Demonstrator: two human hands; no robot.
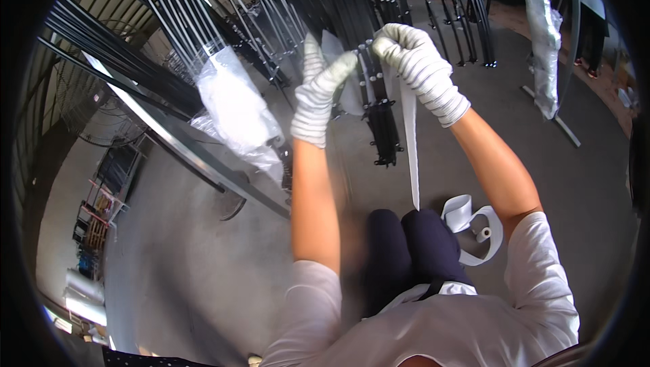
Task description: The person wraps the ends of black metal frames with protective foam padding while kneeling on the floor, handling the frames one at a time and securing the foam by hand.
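My left hand (318,96), in a white striped glove, is raised left of a bundle of black metal rods (384,133). Its fingers point up and its thumb stretches right toward the rods, apart from each other. Behind it shows a piece of pale translucent film (349,93); whether the hand touches it I cannot tell. On the other side of the bundle, my gloved right hand (423,69) is closed, fingers curled, on a long white strip (412,143). That strip runs down from the hand to my knees. The rods' upper part is partly hidden between the hands.
A loosely unwound white roll (459,212) lies on the grey floor right of my knees. Plastic-wrapped rod ends (237,99) hang to the left, above a slanting metal beam (162,126). Another wrapped bundle (544,55) stands at the right. More black rods (467,22) hang behind.
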